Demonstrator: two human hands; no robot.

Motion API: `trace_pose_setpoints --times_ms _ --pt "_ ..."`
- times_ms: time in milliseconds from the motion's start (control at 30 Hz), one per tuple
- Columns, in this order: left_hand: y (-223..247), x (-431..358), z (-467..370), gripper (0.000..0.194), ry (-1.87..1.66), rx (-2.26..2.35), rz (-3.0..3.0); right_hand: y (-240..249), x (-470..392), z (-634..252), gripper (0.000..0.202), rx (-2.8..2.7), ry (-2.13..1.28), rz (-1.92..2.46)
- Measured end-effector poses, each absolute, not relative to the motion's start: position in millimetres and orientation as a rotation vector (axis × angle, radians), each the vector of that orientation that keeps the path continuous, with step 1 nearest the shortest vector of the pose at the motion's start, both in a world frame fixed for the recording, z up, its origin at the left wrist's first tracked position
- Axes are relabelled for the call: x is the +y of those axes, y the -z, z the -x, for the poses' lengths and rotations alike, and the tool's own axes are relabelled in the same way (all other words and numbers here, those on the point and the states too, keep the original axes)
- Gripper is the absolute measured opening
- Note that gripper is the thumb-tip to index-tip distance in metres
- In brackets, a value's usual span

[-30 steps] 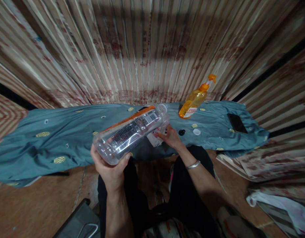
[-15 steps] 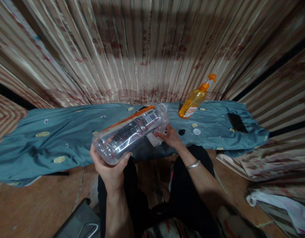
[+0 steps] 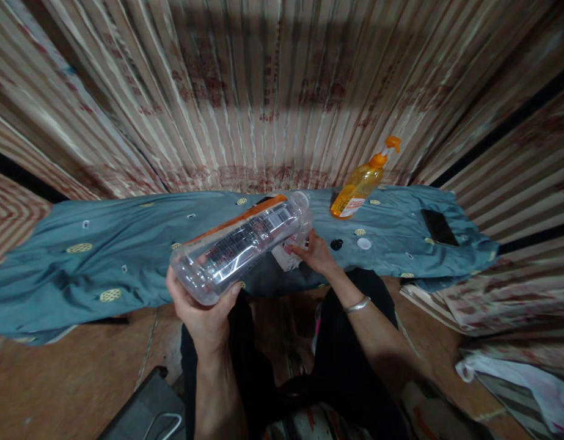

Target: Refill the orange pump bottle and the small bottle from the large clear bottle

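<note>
A large clear plastic bottle (image 3: 240,247) with an orange-edged label and barcode is held at a slant. My left hand (image 3: 203,308) wraps round its base, thumb along the near side. The bottle's neck end points to the upper right. Just below that end, my right hand (image 3: 316,252) closes on a smaller clear container with a white and red label (image 3: 287,255). The large bottle partly covers this container, so its mouth is hard to make out. To the right of my right hand lie a black cap (image 3: 336,244) and a white cap (image 3: 364,244).
An orange pump bottle (image 3: 356,190) stands at the back of the teal cloth-covered table (image 3: 139,263). A dark phone (image 3: 439,227) lies near the right end. Striped curtains (image 3: 245,110) hang behind. A grey box-like object (image 3: 148,409) is on the floor at lower left.
</note>
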State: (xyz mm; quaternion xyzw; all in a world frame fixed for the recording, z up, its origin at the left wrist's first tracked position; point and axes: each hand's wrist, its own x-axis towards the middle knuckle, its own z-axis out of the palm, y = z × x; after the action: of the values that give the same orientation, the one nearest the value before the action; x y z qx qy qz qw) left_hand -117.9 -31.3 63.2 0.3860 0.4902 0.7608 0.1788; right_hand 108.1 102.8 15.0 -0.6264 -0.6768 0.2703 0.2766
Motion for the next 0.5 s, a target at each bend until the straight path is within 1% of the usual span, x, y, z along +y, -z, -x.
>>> trace_pose_setpoints --times_ms 500 --pt "-61.0 -32.0 119.0 0.1 -2.147 1.402 -1.096 -16.2 101.9 -108.1 0.049 -1.814 -0.732 1.676"
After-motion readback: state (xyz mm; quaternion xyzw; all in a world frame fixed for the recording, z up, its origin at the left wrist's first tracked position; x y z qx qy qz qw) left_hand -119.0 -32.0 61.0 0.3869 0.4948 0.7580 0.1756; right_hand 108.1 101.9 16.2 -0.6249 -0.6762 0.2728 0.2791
